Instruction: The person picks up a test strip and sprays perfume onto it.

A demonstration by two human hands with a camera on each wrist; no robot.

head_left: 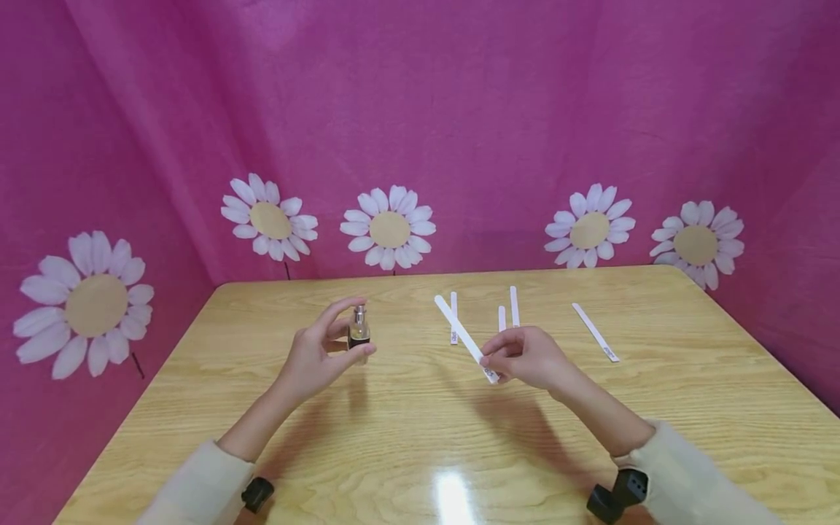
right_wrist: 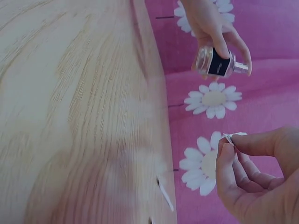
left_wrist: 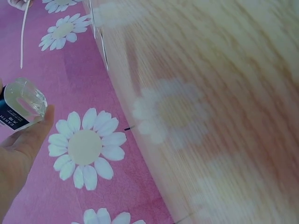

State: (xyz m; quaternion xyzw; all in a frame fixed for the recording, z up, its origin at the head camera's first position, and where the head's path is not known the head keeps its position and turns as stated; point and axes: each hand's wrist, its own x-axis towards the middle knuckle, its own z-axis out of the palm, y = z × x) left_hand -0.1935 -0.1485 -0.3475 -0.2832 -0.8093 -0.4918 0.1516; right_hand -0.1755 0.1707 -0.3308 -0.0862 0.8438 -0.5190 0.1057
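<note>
Hanging behind the wood table (head_left: 394, 452), a daisy-print pink curtain (head_left: 426, 109) fills the background. Left hand (head_left: 315, 361) grips a small glass bottle (head_left: 358, 334), index finger over the spray top (head_left: 359, 312), thumb low. Right hand (head_left: 531, 357) pinches one paper strip (head_left: 462, 332) near its printed end. Bottle: long axis upright, spray top up, raised off the table, between the hands, well apart from the right. Held strip: long axis slanted, far end pointing forward-left, past right fingertips. Four loose strips (head_left: 596, 332) lie beyond and right of the right hand, rightmost slanting.
</note>
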